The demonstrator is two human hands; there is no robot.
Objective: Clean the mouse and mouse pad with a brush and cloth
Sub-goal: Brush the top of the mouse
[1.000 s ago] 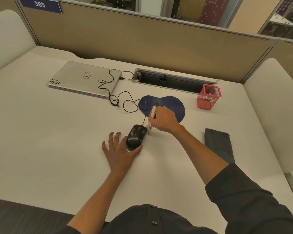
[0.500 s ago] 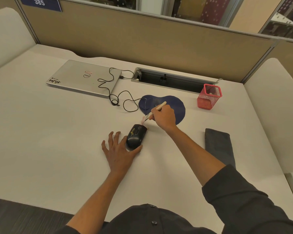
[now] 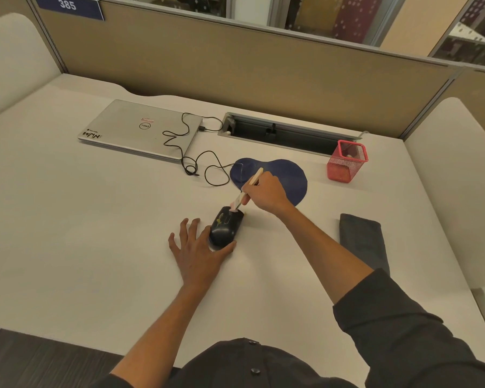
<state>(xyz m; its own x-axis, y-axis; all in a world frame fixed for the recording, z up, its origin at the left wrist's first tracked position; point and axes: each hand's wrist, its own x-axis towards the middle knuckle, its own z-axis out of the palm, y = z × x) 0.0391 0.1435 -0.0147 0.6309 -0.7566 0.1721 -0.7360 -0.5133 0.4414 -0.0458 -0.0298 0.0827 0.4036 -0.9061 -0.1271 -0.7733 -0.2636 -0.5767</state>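
While the brush meets the far end of the mouse, head view: bristles down on the button end, light handle slanting up and away to the far right. Held in the right hand, fingers curled round the handle in a pencil-like pinch, just beyond the mouse. Left hand flat on the desk, fingers spread and straight, thumb pressed against the near end of the mouse, steadying rather than gripping.

Mouse in the middle of the desk, black, long axis running near to far with a slight lean to the right, cable trailing off its far end in loops toward the closed laptop at far left. Mouse pad dark blue, just behind the right hand, partly hidden by it, apart from the mouse. Cloth folded and dark grey, lying to the right, well apart from both hands, nearer the right arm than the left. Red mesh pen holder further back on the right.

Judged step: brushing the mouse, with pad and cloth untouched as far as can be told. Likely next: strokes drawn along the long axis toward the near end, where the left thumb blocks any slide; right hand better placed for both pad and cloth afterwards.
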